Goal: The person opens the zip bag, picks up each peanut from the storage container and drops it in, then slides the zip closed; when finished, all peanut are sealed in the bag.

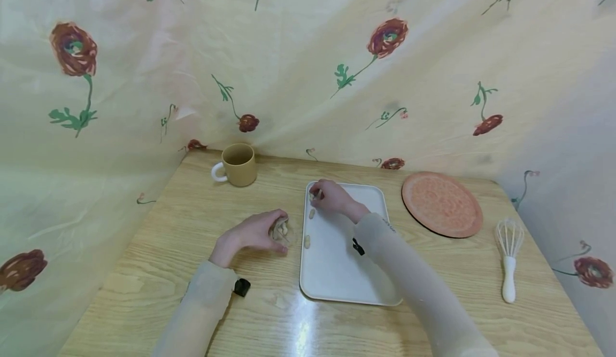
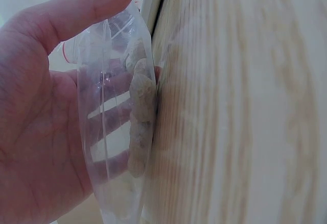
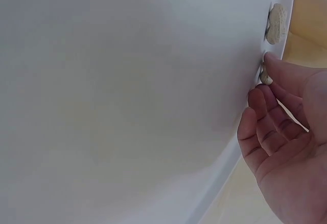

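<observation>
In the head view my left hand (image 1: 255,231) curves round a clear plastic bag (image 1: 281,230) on the table, left of a white tray (image 1: 344,271). Several peanuts (image 2: 142,117) show through the bag's film in the left wrist view, with my thumb over its top and fingers behind it. My right hand (image 1: 332,196) is at the tray's far left corner. Between its thumb and fingers it pinches a peanut (image 3: 265,76), low against the tray's edge. Along the left side of the tray lie two more peanuts, a nearer one (image 1: 307,241) and a farther one (image 1: 312,214).
A tan mug (image 1: 242,172) with a white handle stands at the back left. Right of the tray lies a round reddish plate or mat (image 1: 441,204), then a whisk (image 1: 509,266) with a white handle. A flowered cloth (image 1: 298,68) hangs behind the table.
</observation>
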Tool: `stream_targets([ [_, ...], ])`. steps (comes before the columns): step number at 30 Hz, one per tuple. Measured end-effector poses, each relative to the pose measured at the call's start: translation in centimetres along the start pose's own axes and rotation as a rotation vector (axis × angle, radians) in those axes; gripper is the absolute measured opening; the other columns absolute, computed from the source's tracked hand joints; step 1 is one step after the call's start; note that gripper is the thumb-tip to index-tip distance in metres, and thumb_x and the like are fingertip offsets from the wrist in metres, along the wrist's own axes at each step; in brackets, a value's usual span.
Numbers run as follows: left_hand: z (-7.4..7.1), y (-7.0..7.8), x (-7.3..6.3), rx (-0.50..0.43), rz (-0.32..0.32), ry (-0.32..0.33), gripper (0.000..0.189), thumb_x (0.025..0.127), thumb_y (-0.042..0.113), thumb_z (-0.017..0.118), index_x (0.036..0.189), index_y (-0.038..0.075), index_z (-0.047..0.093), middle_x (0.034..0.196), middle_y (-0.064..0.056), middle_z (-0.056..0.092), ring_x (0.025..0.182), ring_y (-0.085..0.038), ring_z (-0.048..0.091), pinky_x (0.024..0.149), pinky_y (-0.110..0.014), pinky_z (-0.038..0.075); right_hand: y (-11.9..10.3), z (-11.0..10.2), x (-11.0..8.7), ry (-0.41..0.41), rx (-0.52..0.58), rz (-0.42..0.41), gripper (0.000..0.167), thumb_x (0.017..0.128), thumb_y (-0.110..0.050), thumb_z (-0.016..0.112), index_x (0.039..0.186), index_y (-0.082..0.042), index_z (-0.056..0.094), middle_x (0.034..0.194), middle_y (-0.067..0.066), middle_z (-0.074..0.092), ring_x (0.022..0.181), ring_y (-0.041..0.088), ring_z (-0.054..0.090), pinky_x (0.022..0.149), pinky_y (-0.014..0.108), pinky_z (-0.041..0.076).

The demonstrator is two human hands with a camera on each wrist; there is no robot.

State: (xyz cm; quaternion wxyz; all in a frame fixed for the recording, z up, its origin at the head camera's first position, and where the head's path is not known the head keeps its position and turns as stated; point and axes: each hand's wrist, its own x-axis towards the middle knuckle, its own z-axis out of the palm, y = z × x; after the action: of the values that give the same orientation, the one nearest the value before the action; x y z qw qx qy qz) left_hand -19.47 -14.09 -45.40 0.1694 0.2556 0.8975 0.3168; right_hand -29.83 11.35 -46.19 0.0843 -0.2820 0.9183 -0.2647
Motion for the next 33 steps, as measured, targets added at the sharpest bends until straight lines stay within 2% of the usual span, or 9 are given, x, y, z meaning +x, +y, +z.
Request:
stream_targets([
  [5,0.0,-0.1,0.0,-0.004,-0.005,0.0,0.078,0.076,0.039,0.087,0.138,0.009,0.049,0.134,-0.008,0.058,0.123,-0.024,0.054,0.104,-0.042,0.042,0.1,-0.2,-0.3,-0.012,0.042,0.023,0.03,0.09,-0.008,0.072,0.116,0.003,0.066,0.103,0.012,0.067,0.091,0.023,0.062,0.083,0.037,0.052],
  [10,0.2,-0.3,0.0,-0.002,-0.015,-0.005,0.078,0.077,0.039,0.087,0.139,0.01,0.049,0.135,-0.007,0.057,0.123,-0.024,0.054,0.104,-0.042,0.042,0.0,-0.8,-0.9,0.01,0.072,0.019,0.03,0.089,-0.007,0.073,0.116,0.006,0.066,0.103,0.013,0.067,0.086,0.021,0.062,0.079,0.035,0.053],
  [18,0.1,-0.3,0.0,-0.009,-0.025,-0.009,0.081,0.076,0.04,0.087,0.141,0.011,0.048,0.136,-0.007,0.056,0.123,-0.024,0.053,0.105,-0.043,0.041,-1.0,-2.0,-2.3,0.063,0.083,-0.073,0.027,0.089,-0.005,0.074,0.112,0.008,0.068,0.098,0.014,0.068,0.081,0.022,0.061,0.072,0.033,0.051],
  [27,0.2,-0.6,0.2,0.002,-0.023,-0.003,0.079,0.076,0.041,0.087,0.139,0.013,0.049,0.132,-0.003,0.058,0.118,-0.019,0.055,0.102,-0.04,0.043,-3.9,-1.9,-4.3,0.052,0.054,-0.166,0.026,0.087,-0.007,0.077,0.11,0.003,0.07,0.099,0.008,0.067,0.082,0.021,0.062,0.073,0.037,0.051],
  [33,0.0,-0.3,0.1,-0.002,-0.002,0.003,0.078,0.076,0.04,0.087,0.137,0.01,0.05,0.129,-0.004,0.059,0.113,-0.019,0.056,0.1,-0.041,0.044,-5.9,-0.6,-5.3,0.035,0.044,-0.205,0.024,0.087,-0.008,0.077,0.107,0.002,0.071,0.094,0.005,0.066,0.08,0.021,0.061,0.067,0.027,0.048],
])
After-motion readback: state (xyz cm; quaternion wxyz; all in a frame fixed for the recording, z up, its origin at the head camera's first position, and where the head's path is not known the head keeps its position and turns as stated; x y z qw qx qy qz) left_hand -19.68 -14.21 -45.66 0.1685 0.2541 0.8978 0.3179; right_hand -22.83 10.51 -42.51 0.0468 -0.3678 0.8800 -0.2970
